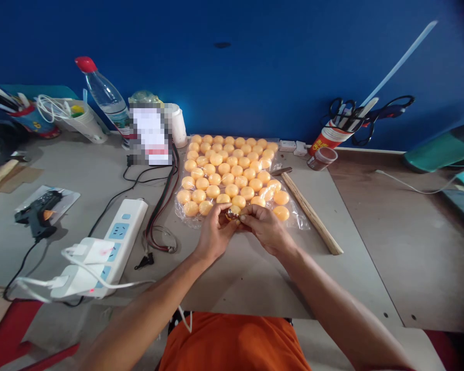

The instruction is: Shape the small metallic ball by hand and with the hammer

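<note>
On the far left of the table (224,286), a black gun-shaped tool (42,212) lies on its side; nearer to you, a white power strip (132,214) has plugs in it.

In the middle, your two hands meet around a small shiny piece (229,214), at the near edge of many orange balls (214,179) laid in rows in clear plastic. The piece looks like metal, dark and coppery (its exact shape is mostly lost behind your fingertips). It is probably light, stiff and rather slippery, and unlikely to break, though its finish may scratch; opposite sides of its rim look the best places to hold it, with little force.

Your left hand (214,233) has its thumb and forefinger curved around the piece's left side, parted only by its thickness. Your right hand (267,228) comes in from the other side, thumb and forefinger pinching near its right edge, with almost no gap between the tips; the remaining fingers are curled in.

To the right of the balls, a hammer (311,212) lies slantwise, its wooden handle pointing toward you.
</note>
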Demonstrator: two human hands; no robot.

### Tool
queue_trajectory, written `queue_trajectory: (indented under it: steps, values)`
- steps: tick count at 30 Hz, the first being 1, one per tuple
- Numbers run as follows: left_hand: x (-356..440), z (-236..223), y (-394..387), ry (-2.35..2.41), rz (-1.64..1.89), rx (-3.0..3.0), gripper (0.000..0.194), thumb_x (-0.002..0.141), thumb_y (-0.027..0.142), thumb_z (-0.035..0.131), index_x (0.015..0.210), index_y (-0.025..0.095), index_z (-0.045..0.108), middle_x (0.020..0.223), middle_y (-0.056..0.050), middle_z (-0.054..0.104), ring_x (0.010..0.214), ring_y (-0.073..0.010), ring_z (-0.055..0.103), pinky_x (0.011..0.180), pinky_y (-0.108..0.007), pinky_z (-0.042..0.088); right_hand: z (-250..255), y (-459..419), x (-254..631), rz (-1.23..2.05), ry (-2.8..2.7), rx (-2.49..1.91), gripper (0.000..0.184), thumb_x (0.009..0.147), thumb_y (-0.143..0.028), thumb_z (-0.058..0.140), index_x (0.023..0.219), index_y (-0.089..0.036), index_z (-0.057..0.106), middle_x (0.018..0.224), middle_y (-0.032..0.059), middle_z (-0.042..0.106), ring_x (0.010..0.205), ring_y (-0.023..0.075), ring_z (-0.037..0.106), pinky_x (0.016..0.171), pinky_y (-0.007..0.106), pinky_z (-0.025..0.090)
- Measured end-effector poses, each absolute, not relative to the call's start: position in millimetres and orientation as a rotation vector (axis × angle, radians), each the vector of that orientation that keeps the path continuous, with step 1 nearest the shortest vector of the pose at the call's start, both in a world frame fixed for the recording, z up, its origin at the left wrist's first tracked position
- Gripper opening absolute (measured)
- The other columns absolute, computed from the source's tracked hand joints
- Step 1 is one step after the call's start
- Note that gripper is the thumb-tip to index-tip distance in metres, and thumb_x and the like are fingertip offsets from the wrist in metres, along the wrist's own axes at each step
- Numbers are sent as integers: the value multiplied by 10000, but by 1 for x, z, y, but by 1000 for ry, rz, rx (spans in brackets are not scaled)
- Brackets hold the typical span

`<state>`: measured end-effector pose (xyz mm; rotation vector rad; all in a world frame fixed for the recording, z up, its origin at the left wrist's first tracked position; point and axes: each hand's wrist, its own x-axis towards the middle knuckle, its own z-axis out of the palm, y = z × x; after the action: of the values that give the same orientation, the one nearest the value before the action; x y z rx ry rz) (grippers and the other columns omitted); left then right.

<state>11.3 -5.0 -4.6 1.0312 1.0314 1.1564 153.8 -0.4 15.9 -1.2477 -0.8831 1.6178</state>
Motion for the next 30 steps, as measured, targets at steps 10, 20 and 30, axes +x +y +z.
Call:
queue_trajectory:
  steps: [10, 20, 30]
  values:
    - [12, -2, -4, 1004, 1127, 970, 430, 702, 284, 779, 1053, 200, 546, 902, -23, 685, 781, -166, 679, 727, -307, 564, 18, 2, 155, 1653, -809, -1246, 361, 594, -329, 864, 654, -196, 534, 606, -12, 627, 604, 142, 594, 635, 317, 515]
    - [10, -2, -4, 976, 1116, 969, 442, 697, 294, 805, 1056, 198, 565, 921, -24, 697, 798, -162, 681, 746, -301, 560, 17, 3, 157, 1681, -817, -1230, 411, 596, -364, 888, 670, -199, 518, 585, -24, 628, 575, 134, 595, 618, 302, 498]
    - [7, 9, 4, 960, 1138, 959, 496, 683, 383, 846, 1067, 186, 601, 969, -36, 695, 870, -169, 661, 782, -290, 552, 26, 6, 167, 1790, -786, -1024, 405, 578, -345, 902, 801, -192, 601, 689, -36, 652, 614, 106, 595, 676, 283, 515]
